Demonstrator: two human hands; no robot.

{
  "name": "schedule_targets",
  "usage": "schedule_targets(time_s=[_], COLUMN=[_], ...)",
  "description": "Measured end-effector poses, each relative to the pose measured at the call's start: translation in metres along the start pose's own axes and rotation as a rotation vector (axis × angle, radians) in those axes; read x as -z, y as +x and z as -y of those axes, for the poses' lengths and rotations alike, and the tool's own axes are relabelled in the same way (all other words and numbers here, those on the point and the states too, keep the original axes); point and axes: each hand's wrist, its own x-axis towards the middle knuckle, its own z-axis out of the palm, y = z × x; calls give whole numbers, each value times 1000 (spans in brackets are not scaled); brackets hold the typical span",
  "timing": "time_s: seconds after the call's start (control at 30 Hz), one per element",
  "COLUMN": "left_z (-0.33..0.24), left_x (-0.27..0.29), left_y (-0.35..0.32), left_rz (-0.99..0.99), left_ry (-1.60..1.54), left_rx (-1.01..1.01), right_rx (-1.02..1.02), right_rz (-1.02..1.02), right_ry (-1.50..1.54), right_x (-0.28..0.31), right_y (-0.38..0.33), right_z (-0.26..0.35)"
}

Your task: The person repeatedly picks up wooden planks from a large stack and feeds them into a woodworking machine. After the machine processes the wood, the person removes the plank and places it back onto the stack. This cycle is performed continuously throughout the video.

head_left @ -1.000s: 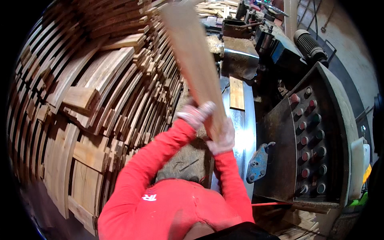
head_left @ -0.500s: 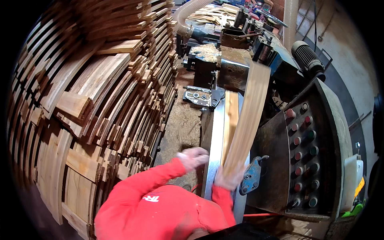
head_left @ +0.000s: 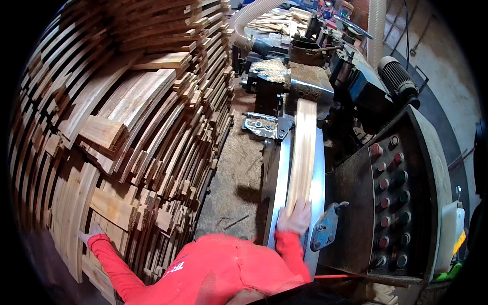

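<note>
My right hand (head_left: 295, 217) is closed around the near end of a long pale wooden board (head_left: 304, 150). This board lies lengthwise along the shiny metal bed (head_left: 318, 178) of a woodworking machine, its far end close to the machine's sawdust-covered housing (head_left: 311, 86). Stretched out to the far left, my left hand (head_left: 92, 233) has its fingers apart at the edge of an upright plank (head_left: 76, 213) in the wood stack. Whether those fingers press on the plank is too small to tell.
Tall piles of curved wooden boards (head_left: 147, 96) fill the left side. A control panel (head_left: 399, 203) with several red and green buttons stands to the right. A blue metal bracket (head_left: 325, 227) is beside the bed, and a metal guide fixture (head_left: 264, 125) sits at its left.
My left hand has swung from beside the bed to the stack at left. The board in my right hand has come down onto the bed; the strip seen there before is out of sight.
</note>
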Motion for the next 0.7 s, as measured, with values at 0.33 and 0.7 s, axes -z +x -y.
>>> schedule_targets(time_s=[0.33, 0.7], left_z=[-24, -116], left_x=[-29, 30], left_y=[22, -72], left_rz=[-68, 55], left_ry=[118, 229], left_rx=[-108, -988], right_rx=[116, 190], right_rz=[-190, -400], right_ry=[-78, 76], right_x=[25, -77], right_y=[-45, 100], right_z=[-20, -27])
